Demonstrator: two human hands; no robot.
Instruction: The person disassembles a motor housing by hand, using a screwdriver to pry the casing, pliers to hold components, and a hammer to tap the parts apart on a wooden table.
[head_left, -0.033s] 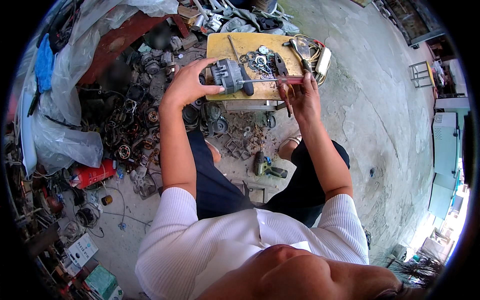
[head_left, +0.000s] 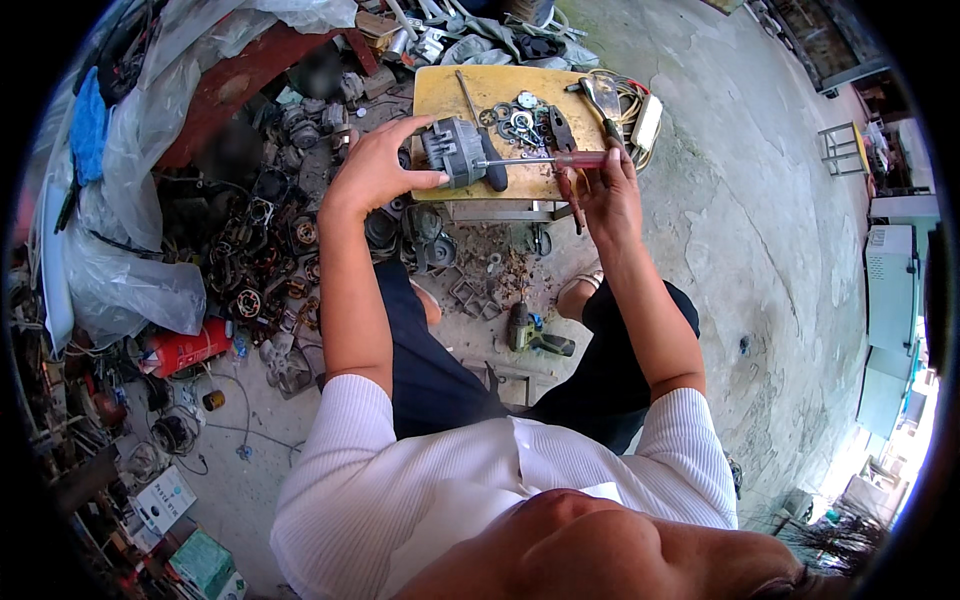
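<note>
My left hand [head_left: 375,168] grips a grey finned motor housing [head_left: 453,152] at the left of the small yellow table [head_left: 440,90], thumb on the near side and fingers over the far side. In my right hand [head_left: 612,200] is a screwdriver [head_left: 580,160] with a see-through red handle. Its shaft runs level leftward, and its tip meets the housing's right face. Pliers [head_left: 562,130] lie under the shaft, their reddish handles jutting past the near table edge beside my right fingers. A dark-handled screwdriver [head_left: 495,172] rests behind the housing.
Rings, washers and small metal parts [head_left: 522,122] are spread mid-table. A hammer [head_left: 605,110] and a white box with coiled cable [head_left: 648,118] are at the right. A green cordless drill [head_left: 538,335] stands between my feet. Motor parts [head_left: 270,235] heap up on the left floor.
</note>
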